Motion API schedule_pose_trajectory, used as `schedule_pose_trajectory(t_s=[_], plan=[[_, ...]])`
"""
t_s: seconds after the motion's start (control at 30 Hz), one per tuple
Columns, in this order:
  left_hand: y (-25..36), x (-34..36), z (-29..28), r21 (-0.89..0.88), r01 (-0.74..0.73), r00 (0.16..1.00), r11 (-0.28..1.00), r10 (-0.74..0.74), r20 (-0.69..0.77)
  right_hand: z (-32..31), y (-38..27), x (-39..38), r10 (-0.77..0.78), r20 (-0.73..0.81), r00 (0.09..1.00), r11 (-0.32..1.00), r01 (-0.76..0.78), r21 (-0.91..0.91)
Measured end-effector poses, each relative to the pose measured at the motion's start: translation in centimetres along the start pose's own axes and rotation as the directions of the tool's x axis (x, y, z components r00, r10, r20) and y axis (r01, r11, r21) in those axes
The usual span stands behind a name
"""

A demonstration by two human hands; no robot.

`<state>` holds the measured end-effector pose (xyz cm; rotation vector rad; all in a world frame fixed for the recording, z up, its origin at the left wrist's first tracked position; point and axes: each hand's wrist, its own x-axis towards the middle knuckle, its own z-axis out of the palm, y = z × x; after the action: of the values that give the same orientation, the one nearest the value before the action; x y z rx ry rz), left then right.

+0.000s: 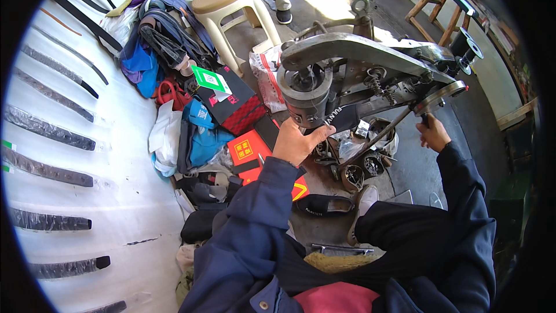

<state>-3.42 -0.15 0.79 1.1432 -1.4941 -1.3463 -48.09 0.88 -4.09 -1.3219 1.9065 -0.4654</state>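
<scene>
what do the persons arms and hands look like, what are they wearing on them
Both arms are covered in long dark navy jacket sleeves of a smooth, slightly creased fabric, loose on the forearms and ending at the wrists. The left hand and right hand are bare: no gloves, and no rings, watch or bands can be seen. At the lower edge the jacket hangs open over a red top.

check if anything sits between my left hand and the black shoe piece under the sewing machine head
Nothing visible does. The left hand is already on the black shoe piece, thumb against it, right below the machine head. The right hand is off at the handwheel.
</scene>
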Motion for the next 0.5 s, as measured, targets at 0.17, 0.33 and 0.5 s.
schedule_pose_trajectory(t_s=[0.17, 0.33, 0.5], plan=[[-0.5, 0.0, -0.4, 0.115, -0.189, 0.982, 0.975, 0.188, 0.024, 0.7, -3.5, -1.9, 0.027, 0.059, 0.998, 0.999, -0.029, 0.044], [-0.1, -1.0, -1.1, -0.087, -0.250, 0.967, 0.964, 0.243, -0.077, 0.7, -4.0, -2.1, 0.027, 0.060, 0.998, 0.999, -0.029, 0.032], [0.3, -0.8, -2.9, 0.008, -0.334, 0.930, 0.943, 0.331, -0.160, 0.6, -3.8, -1.9, 0.043, 0.074, 0.996, 0.998, -0.046, 0.042]])
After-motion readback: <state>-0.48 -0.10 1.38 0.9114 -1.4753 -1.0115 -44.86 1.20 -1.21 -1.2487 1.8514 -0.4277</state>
